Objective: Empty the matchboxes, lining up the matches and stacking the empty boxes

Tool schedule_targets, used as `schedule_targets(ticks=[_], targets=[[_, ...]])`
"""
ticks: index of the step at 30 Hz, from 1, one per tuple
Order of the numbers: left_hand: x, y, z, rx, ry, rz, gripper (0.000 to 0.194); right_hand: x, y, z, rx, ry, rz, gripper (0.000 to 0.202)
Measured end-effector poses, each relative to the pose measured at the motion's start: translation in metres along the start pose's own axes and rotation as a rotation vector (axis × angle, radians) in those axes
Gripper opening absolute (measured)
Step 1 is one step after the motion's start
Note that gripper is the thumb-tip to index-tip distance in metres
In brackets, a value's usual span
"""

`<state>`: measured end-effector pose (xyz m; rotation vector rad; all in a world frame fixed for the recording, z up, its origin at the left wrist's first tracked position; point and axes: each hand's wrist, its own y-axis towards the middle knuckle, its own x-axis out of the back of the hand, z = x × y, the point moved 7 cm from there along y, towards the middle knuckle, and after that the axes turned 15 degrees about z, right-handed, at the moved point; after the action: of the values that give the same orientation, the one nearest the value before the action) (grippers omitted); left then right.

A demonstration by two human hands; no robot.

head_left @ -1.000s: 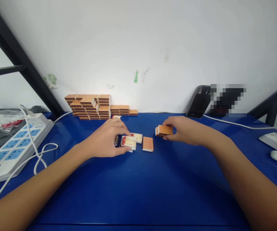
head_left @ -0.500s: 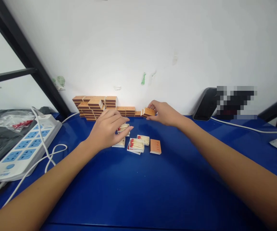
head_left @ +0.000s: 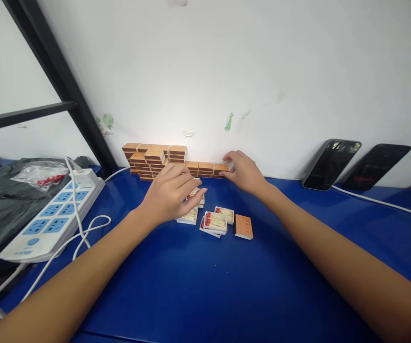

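My right hand (head_left: 243, 170) is by the wall, thumb and fingers around the right end of a matchbox (head_left: 221, 168). That box sits at the right end of a low row of matchboxes (head_left: 205, 166), lined up with its neighbours. My left hand (head_left: 173, 193) hovers with fingers apart over open trays of red-tipped matches, partly hiding one tray (head_left: 189, 215). To its right, another match tray (head_left: 215, 222) rests on top of a similar one, with a further tray (head_left: 225, 214) just behind. A lone closed matchbox (head_left: 244, 226) lies flat at the right of these trays.
A taller stack of matchboxes (head_left: 144, 162) stands against the wall at left. The white power strip (head_left: 55, 214) and its cables lie left on the blue table (head_left: 205, 290). A phone (head_left: 330, 164) leans on the wall at right. A plastic bag (head_left: 41, 174) lies far left.
My right hand has lowered a tilted matchbox onto the right end of the low row. My left hand stays over the trays. The whole view has shifted a little.
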<state>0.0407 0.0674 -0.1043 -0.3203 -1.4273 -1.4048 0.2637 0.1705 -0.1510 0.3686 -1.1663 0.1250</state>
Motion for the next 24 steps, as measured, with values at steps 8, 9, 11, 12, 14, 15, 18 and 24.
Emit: schedule_targets(ticks=[8, 9, 11, 12, 14, 15, 18, 24], targets=[[0.001, -0.002, 0.001, 0.007, -0.002, -0.002, 0.009, -0.006, 0.004, 0.004, 0.016, 0.036, -0.018, 0.028], [0.001, -0.002, 0.001, 0.011, -0.005, 0.001, 0.009, -0.005, 0.003, 0.004, 0.011, 0.037, -0.017, 0.028], [0.001, -0.002, 0.002, 0.011, -0.012, -0.001, 0.009, 0.001, -0.002, 0.005, -0.005, 0.022, -0.023, 0.028], [0.001, -0.002, 0.002, 0.009, -0.013, -0.005, 0.009, 0.005, -0.006, 0.005, -0.018, 0.007, -0.024, 0.026], [0.002, -0.002, 0.003, 0.005, -0.001, -0.01, 0.01, 0.012, -0.016, 0.007, -0.029, 0.002, 0.033, 0.02], [0.002, -0.002, 0.003, 0.003, 0.009, -0.011, 0.01, 0.015, -0.022, 0.008, -0.027, 0.026, 0.094, 0.019], [0.002, -0.002, 0.004, -0.003, 0.036, -0.012, 0.01, 0.016, -0.05, 0.019, 0.006, 0.184, 0.379, 0.031], [-0.001, -0.003, 0.007, 0.014, 0.036, 0.006, 0.011, 0.017, -0.117, 0.04, -0.112, 0.13, 0.656, 0.068]])
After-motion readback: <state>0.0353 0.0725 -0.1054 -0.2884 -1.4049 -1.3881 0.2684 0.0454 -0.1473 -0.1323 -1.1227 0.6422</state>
